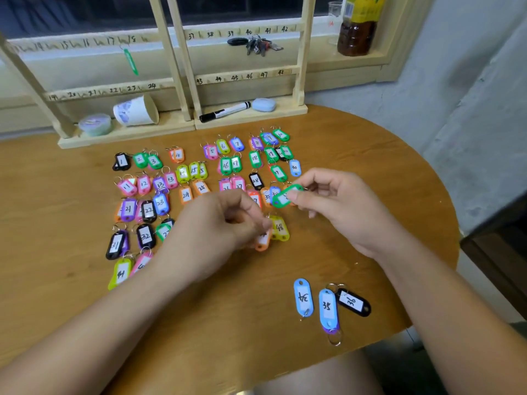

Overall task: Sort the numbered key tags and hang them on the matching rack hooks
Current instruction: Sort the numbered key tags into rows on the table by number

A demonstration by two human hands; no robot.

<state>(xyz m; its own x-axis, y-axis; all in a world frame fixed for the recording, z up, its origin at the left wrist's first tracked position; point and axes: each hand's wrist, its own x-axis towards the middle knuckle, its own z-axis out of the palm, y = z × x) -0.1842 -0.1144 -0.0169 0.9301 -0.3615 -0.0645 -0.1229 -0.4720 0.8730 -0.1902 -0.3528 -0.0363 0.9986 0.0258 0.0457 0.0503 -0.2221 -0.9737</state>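
Several coloured numbered key tags lie in rows on the wooden table. My right hand pinches a green tag above the right end of the rows. My left hand has its fingers curled on an orange tag beside the yellow tag 48. Tags 34, 35 and 36 lie apart near the front edge. The wooden rack with numbered hooks stands behind; one green tag hangs near hook 17.
On the rack base lie a tipped paper cup, a small lidded tub, a black marker and a pale blue case. A bunch of keys hangs near hook 40. A bottle stands on the sill.
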